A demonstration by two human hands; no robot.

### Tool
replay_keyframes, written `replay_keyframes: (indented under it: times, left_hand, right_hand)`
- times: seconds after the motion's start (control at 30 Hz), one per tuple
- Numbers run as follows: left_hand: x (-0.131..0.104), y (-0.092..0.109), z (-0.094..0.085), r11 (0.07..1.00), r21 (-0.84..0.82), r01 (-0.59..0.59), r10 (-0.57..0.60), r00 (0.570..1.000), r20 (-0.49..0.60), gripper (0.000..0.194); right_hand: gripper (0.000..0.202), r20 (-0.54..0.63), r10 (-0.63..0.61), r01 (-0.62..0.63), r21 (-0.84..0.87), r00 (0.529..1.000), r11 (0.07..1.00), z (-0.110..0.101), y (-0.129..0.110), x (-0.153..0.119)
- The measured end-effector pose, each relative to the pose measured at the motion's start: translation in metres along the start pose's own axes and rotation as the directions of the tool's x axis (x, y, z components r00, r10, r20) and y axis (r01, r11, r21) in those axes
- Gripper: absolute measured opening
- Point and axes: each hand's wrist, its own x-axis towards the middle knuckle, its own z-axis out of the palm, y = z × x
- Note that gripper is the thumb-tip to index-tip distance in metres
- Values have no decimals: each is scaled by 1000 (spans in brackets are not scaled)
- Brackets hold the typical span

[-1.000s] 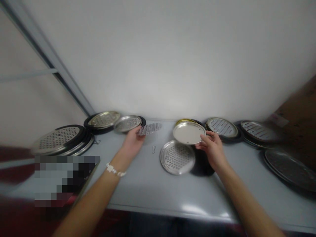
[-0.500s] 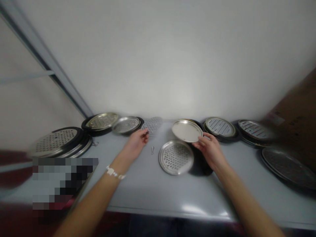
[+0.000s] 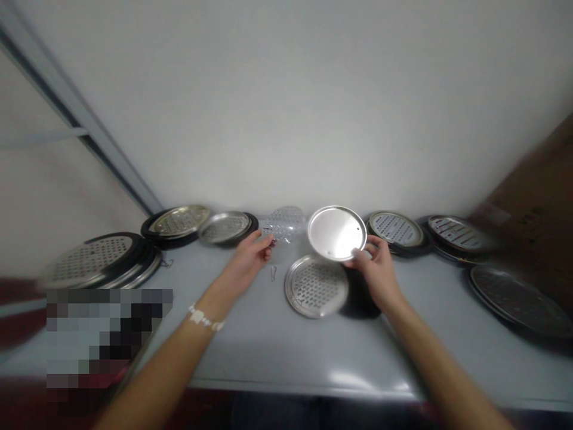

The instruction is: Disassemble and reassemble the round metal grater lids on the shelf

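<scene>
- grater (image 3: 316,286) flat on table (image 3: 255,352); a dropped plate could dent it
- clip (image 3: 273,273) loose near left hand (image 3: 248,261), could get knocked off
- right hand (image 3: 378,272) pinches plate (image 3: 336,232) at one side of rim, held tilted above table; may twist free
- left fingertips pinch thin perforated sheet (image 3: 286,222), blurred; could bend if squeezed
- stack (image 3: 397,229) close behind plate, bump risk

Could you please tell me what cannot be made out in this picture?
Head view:
Perforated sheet: near edge hidden by the left hand.
Plain disc: rim partly covered by the right hand.
Dark patch: partly behind the right hand; shadow or object unclear.
Box: cut off by the right edge, its print blurred.
</scene>
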Motion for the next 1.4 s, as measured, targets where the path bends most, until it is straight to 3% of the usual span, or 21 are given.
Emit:
replay_keyframes:
  times: [0.1,0.3,0.67,0.87,1.1,1.4]
  left_hand:
    - [-4,-2,2,998,66,9,-14,997,76,39]
    - [-12,-6,7,966,245,88,-131,978,163,69]
    - [-13,-8,9,921,374,111,-191,964,185,80]
    - [-16,-10,11,904,411,117,-206,962,180,76]
    - [-14,-14,11,890,447,88,-201,956,212,46]
    - [-10,-21,5,856,509,91,-210,961,182,44]
  right_hand:
    - [58,35,-31,33,-53,999,998,4,0,-5]
    - [56,137,33,-23,-72,990,997,9,5,-12]
    - [54,261,-19,31,-43,965,999,15,9,-21]
    - [54,283,-31,39,-22,959,999,19,5,-26]
    - [55,313,-28,39,-30,949,999,20,4,-27]
    - [56,332,-24,36,-29,943,999,20,0,-27]
